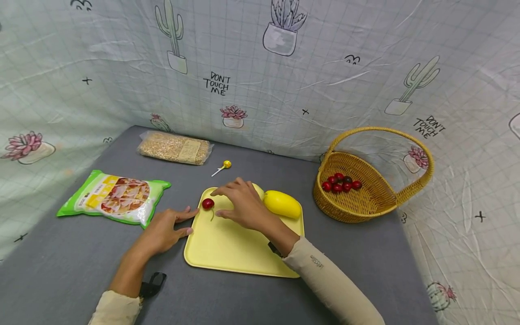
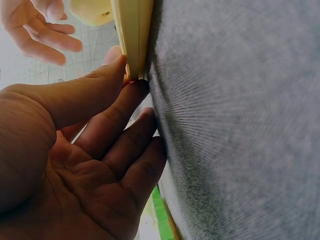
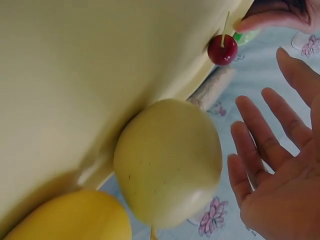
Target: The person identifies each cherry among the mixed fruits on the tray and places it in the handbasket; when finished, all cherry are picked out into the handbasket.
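A red cherry (image 1: 208, 204) with a green stem lies at the far left corner of the yellow tray (image 1: 235, 253). My right hand (image 1: 243, 205) reaches over the tray, thumb and forefinger spread apart beside the cherry, with nothing between them. In the right wrist view, its fingers are loosely extended near a pale round pear (image 3: 167, 162). A yellow mango (image 1: 283, 204) lies to the right of the pear on the tray. My left hand (image 1: 164, 230) touches the tray's left rim with thumb and forefinger; its other fingers rest low by the cloth in the left wrist view.
A wicker basket (image 1: 353, 212) with several cherries (image 1: 337, 187) stands at the right, its tall handle arching up. A lollipop (image 1: 226, 164) and a bag of grains (image 1: 174, 148) lie behind the tray. A green-and-white food bag (image 1: 118, 198) lies at the left.
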A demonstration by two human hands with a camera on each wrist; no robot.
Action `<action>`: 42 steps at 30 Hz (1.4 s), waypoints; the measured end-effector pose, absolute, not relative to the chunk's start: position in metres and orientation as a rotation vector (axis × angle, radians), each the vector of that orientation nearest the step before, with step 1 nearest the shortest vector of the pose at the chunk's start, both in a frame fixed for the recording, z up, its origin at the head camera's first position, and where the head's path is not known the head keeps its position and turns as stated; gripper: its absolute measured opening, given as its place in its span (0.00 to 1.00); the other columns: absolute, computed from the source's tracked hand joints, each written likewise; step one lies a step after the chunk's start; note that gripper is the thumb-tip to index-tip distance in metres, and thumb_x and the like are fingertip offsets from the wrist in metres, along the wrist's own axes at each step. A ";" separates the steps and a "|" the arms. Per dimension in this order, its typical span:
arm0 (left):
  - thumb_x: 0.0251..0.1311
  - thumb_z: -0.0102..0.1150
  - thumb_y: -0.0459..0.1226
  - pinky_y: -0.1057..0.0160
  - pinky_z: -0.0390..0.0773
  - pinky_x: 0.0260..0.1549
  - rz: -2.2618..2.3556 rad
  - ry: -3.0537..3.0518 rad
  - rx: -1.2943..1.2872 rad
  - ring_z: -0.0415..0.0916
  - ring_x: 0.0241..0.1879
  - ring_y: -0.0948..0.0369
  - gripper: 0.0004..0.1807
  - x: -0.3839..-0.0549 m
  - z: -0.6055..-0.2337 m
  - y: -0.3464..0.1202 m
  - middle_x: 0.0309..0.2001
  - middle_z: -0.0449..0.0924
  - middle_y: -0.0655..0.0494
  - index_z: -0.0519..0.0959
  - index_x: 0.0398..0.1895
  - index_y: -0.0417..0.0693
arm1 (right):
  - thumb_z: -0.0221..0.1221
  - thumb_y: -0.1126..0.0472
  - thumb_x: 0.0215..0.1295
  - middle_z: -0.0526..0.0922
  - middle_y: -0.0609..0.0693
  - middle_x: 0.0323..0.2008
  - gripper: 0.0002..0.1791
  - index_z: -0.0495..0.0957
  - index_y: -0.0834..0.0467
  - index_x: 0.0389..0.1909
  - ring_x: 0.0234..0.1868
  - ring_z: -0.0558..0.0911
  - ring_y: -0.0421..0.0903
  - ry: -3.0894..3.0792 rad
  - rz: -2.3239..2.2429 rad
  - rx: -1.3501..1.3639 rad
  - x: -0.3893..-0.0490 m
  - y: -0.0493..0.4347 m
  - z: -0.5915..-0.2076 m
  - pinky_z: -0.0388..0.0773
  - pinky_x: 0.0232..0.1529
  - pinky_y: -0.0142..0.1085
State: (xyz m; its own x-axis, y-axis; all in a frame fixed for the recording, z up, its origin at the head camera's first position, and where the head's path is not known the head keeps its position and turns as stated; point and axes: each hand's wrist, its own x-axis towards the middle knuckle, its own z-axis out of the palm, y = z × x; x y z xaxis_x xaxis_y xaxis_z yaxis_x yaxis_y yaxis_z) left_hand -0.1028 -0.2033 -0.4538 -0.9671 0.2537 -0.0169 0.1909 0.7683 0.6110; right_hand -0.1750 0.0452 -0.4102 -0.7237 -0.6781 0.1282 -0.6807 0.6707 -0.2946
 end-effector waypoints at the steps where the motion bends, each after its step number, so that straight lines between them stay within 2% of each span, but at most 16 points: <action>1: 0.64 0.72 0.34 0.31 0.73 0.65 0.973 2.862 0.362 0.70 0.72 0.32 0.29 -0.103 -0.454 -0.203 0.69 0.75 0.31 0.81 0.70 0.48 | 0.73 0.45 0.66 0.86 0.43 0.63 0.28 0.82 0.42 0.66 0.52 0.73 0.43 -2.869 0.501 1.169 -0.176 0.043 -0.411 0.66 0.49 0.38; 13: 0.65 0.72 0.34 0.31 0.74 0.64 0.994 2.850 0.347 0.69 0.72 0.32 0.29 -0.102 -0.455 -0.204 0.69 0.75 0.31 0.80 0.70 0.48 | 0.74 0.45 0.65 0.88 0.41 0.58 0.27 0.84 0.42 0.64 0.50 0.73 0.43 -2.896 0.271 1.205 -0.185 0.014 -0.425 0.66 0.48 0.38; 22: 0.64 0.72 0.33 0.31 0.74 0.65 1.023 2.843 0.349 0.70 0.72 0.33 0.29 -0.102 -0.455 -0.204 0.69 0.75 0.31 0.80 0.70 0.47 | 0.75 0.47 0.65 0.90 0.40 0.50 0.19 0.87 0.42 0.56 0.46 0.74 0.43 -2.883 0.192 1.158 -0.188 0.002 -0.433 0.66 0.49 0.37; 30: 0.64 0.73 0.33 0.32 0.74 0.64 1.018 2.853 0.356 0.71 0.72 0.33 0.29 -0.102 -0.453 -0.204 0.69 0.76 0.31 0.81 0.70 0.46 | 0.77 0.50 0.62 0.89 0.40 0.45 0.16 0.88 0.41 0.50 0.45 0.74 0.42 -2.879 0.165 1.156 -0.187 0.004 -0.433 0.68 0.50 0.38; 42: 0.64 0.72 0.33 0.31 0.74 0.64 1.024 2.847 0.352 0.70 0.72 0.32 0.29 -0.102 -0.453 -0.204 0.69 0.76 0.32 0.81 0.70 0.47 | 0.77 0.47 0.62 0.89 0.40 0.44 0.17 0.87 0.43 0.49 0.44 0.74 0.42 -2.788 0.268 1.204 -0.183 0.022 -0.421 0.66 0.47 0.36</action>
State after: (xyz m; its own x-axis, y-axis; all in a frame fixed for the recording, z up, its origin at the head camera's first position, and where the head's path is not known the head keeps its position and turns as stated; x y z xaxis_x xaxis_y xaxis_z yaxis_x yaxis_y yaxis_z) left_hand -0.1022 -0.2036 -0.4534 -0.9687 0.2480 -0.0120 0.1836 0.7479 0.6379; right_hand -0.1832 0.0217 -0.4211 -0.6846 -0.7125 0.1538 -0.7287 0.6735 -0.1237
